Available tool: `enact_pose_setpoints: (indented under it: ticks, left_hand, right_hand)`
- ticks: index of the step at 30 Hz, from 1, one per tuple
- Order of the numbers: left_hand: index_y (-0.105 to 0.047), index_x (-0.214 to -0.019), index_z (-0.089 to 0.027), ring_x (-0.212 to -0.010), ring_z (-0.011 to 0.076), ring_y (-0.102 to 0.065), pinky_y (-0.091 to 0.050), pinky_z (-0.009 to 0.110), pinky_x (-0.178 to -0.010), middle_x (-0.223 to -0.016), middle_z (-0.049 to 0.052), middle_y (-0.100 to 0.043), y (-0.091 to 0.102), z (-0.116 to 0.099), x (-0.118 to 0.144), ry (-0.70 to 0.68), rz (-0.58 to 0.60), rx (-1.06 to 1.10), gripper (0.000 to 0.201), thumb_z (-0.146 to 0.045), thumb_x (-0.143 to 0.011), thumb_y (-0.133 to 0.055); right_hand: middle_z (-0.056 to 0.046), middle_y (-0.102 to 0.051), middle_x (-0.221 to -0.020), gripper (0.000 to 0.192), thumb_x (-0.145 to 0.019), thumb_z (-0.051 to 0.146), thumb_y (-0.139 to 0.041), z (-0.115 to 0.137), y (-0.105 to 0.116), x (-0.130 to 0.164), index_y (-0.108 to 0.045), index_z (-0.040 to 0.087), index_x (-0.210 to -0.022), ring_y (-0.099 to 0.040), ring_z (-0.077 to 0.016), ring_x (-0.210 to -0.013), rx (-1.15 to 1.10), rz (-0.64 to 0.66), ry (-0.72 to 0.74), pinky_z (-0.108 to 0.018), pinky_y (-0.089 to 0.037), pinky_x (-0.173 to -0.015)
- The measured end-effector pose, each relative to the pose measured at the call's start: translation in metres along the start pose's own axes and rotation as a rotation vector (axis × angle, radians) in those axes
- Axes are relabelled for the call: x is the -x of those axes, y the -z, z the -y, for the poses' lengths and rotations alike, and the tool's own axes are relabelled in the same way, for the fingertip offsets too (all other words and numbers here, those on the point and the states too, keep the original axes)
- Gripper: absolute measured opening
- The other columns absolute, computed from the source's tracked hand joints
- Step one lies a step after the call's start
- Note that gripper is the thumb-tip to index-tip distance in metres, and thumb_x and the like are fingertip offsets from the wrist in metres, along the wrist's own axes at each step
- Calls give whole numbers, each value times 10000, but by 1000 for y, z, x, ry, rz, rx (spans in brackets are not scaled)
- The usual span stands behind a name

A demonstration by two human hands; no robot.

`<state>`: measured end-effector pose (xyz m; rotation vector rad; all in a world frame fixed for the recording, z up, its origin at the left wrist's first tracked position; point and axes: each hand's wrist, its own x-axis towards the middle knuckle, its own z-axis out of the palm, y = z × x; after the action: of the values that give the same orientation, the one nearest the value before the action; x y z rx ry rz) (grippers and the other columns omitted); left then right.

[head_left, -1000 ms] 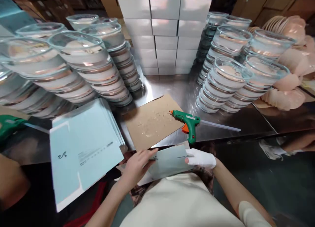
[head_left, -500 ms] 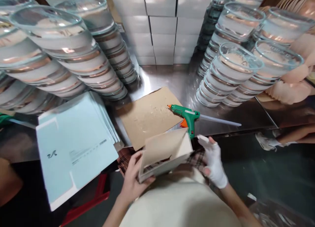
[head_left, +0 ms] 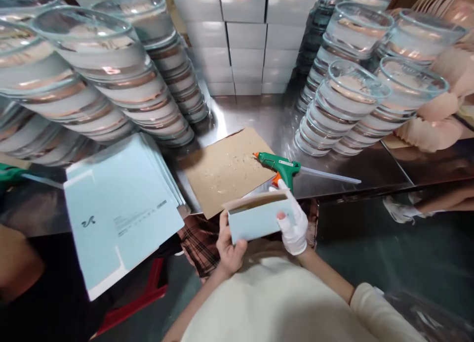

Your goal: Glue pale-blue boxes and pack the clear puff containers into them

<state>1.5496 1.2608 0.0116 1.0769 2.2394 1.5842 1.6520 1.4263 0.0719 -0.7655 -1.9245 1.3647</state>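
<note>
Between my two hands, above my lap, I hold a small light-blue cardboard box (head_left: 255, 219), tilted so that its blue side faces me. My bare left hand (head_left: 230, 245) grips its left end, thumb on the near side. My right hand (head_left: 294, 223), in a white glove with bare fingertips showing, is closed around its right end. Just beyond the box a green glue gun (head_left: 281, 165) with an orange nozzle and trigger lies on its side, a glue stick (head_left: 329, 175) poking out of its back. Under its nozzle is a brown cardboard sheet (head_left: 225, 169) with glue bits on it.
Flat light-blue printed cartons (head_left: 122, 218) are piled at the left, overhanging the table edge. Tall stacks of glass dishes (head_left: 111, 80) rise at the left, and more glass dishes (head_left: 344, 105) at the right. White boxes (head_left: 246, 35) form a wall behind the steel table (head_left: 252, 112).
The box has turned from showing its inside to showing its blue side, and moved slightly right. My right hand, earlier apart from the box, has closed on its right end.
</note>
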Motion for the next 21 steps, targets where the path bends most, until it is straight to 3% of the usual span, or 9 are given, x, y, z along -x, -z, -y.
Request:
enact_pose_setpoints:
  ticks: [2,5,7,9,12,15,18,21]
  left_hand:
    - [-523,-1429,-295,-1238,326,-658,-576,491,-969,-1408,172,-586,0,-6,-5,-85,-56,61,708,-781,-914,-546]
    - [-653,-1244,-298,-1120,267,-702,-598,396,-873,-1330,122,-632,16,-12,-15,-263,16,58,434,-563,-912,-740]
    - [-724,-1100,-280,-1035,243,-712,-593,351,-826,-1222,89,-670,32,-10,-19,-281,-28,18,279,-449,-891,-799]
    - [-752,-1056,-267,-1016,249,-706,-589,352,-831,-1135,74,-693,45,-4,-20,-231,-122,-27,258,-439,-874,-814]
    - [-762,-1033,-253,-1011,264,-693,-581,393,-889,-1032,61,-706,54,7,-19,-188,-175,-57,293,-491,-865,-798]
    - [-738,-1052,-266,-1121,289,-669,-526,453,-1032,-1013,54,-709,49,13,-18,-139,-219,-49,297,-520,-898,-743]
    - [-711,-1086,-274,-1210,301,-634,-477,467,-1089,-1076,62,-707,38,9,-24,-58,-279,11,312,-542,-926,-699]
    - [-715,-1088,-261,-1089,269,-659,-519,412,-984,-1072,60,-689,27,-5,-39,-21,-254,77,320,-528,-912,-727]
  right_hand:
    - [-197,-540,-1570,515,-952,489,-583,4,-3,-1,-475,245,-1394,-566,-324,-1422,-104,-129,-24,-516,-481,-1175]
    - [-185,-536,-1574,488,-956,493,-604,1,9,-12,-445,260,-1355,-636,-271,-1331,-114,-99,-64,-459,-532,-1106]
    - [-163,-672,-1392,407,-1000,544,-520,-2,25,-30,-534,239,-1269,-709,-258,-1161,61,-64,-139,-426,-568,-1028]
    - [-148,-745,-1190,430,-986,603,-507,-4,40,-56,-626,223,-1147,-729,-284,-1051,379,-54,-281,-437,-572,-985]
    - [-174,-770,-1053,436,-776,581,-761,-9,51,-94,-689,201,-978,-729,-382,-1051,693,62,-520,-470,-559,-953]
    - [-142,-774,-864,332,-629,431,-845,-15,53,-114,-680,206,-809,-747,-381,-959,567,133,-618,-409,-571,-831]
    - [-78,-719,-676,272,-731,481,-698,-17,55,-113,-628,219,-718,-734,-291,-750,400,117,-604,-349,-563,-668]
    - [-61,-718,-690,305,-803,529,-556,-8,54,-100,-566,224,-788,-695,-228,-655,286,57,-552,-330,-561,-607]
